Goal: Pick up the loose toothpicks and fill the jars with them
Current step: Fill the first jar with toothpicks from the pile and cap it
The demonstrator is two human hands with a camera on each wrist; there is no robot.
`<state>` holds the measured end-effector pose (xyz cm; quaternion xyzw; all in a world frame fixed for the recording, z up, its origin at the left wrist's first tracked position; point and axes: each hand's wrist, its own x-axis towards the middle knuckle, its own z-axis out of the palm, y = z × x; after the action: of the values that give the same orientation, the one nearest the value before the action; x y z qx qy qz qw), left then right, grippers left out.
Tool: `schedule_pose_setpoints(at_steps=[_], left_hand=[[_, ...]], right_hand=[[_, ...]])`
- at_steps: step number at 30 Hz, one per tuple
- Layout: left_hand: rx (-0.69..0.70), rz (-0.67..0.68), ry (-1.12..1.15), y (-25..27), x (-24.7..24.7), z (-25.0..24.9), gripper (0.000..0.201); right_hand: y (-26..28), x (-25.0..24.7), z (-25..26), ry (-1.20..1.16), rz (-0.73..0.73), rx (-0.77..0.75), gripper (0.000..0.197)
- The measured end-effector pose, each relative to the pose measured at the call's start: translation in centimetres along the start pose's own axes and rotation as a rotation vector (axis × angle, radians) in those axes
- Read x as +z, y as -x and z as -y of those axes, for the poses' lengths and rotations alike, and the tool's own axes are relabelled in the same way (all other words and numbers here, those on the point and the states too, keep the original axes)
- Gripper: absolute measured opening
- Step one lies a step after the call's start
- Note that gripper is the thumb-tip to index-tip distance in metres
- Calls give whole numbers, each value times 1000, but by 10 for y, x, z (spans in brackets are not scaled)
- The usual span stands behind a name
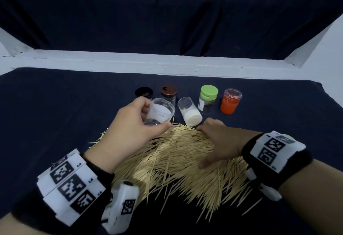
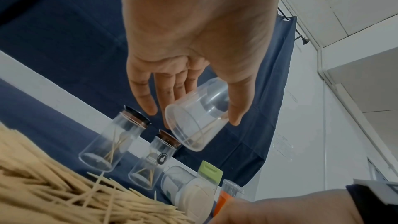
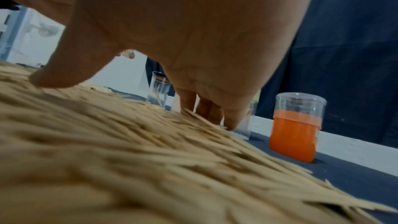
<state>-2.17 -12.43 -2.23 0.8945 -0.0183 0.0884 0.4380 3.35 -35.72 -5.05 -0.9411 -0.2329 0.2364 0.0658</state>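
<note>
**A:** Where does the heap lie from the two hands?

**B:** The loose toothpicks (image 1: 178, 160) are spread across the dark desk (image 1: 55, 114), directly under and in front of the person. The right hand (image 1: 220, 141) rests palm-down on the far right part of the heap, fingers (image 3: 215, 113) bent with their tips in the sticks. No bundle can be seen held in it, so its grip reads as open, pressing rather than holding.

**B:** The left hand (image 1: 130, 128) has its grip closed around a clear jar (image 1: 159, 112), thumb on one side and fingers on the other, held above the far edge of the heap.

**A:** And which way does that jar face?

**B:** It is tilted. In the left wrist view its mouth (image 2: 185, 129) tips down and towards the toothpicks, and a few sticks seem to be inside already.

**A:** How do the sticks run?

**B:** Mostly near to far, a little fanned, so their points aim roughly at the jars. That suits a straight lift, with the bundle going in endwise.

**A:** So which hand feeds?

**B:** The right, probably. It is already on the sticks, and the jar's mouth hangs just to its left. The other jars stand behind: the orange jar (image 1: 231, 102), the green-lidded jar (image 1: 207, 99), and a full jar (image 1: 189, 111) on its side touching the heap.
</note>
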Motion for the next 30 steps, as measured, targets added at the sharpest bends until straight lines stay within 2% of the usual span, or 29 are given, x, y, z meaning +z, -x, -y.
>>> schedule_pose_setpoints(at_steps=[7, 17, 22, 30], left_hand=[[-17, 35, -64, 2, 2, 8, 42], [-12, 108, -190, -1, 2, 11, 42], [-18, 143, -218, -2, 0, 13, 42], [-32, 188, -271, -7, 1, 14, 42]], right_hand=[[-3, 3, 9, 92, -73, -17, 77], [-7, 8, 15, 180, -101, -3, 58], [-13, 11, 18, 233, -123, 8, 41], [-17, 15, 16, 308, -126, 54, 34]])
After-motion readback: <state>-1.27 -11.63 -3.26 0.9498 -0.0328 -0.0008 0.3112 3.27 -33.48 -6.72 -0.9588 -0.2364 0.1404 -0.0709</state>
